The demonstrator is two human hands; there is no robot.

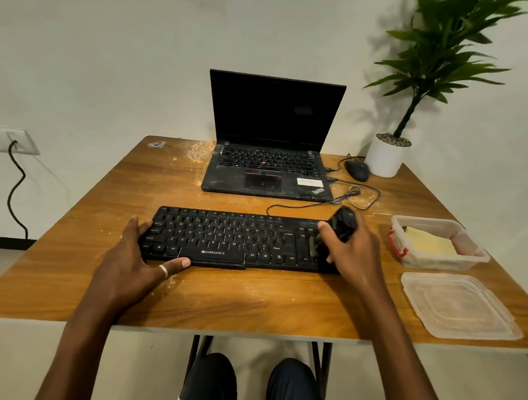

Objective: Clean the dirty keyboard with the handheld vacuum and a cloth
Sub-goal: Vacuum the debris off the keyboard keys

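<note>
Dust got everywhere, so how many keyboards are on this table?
2: the separate keyboard nearest the camera, and the laptop's built-in one behind it. No others show.

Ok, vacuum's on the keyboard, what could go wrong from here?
The vacuum, gripped by the right hand, presses on the right end of the keyboard: it might lift a keycap. The loose cable lies just behind it and could snag. Only the left hand steadies the keyboard, so it may slide.
</note>
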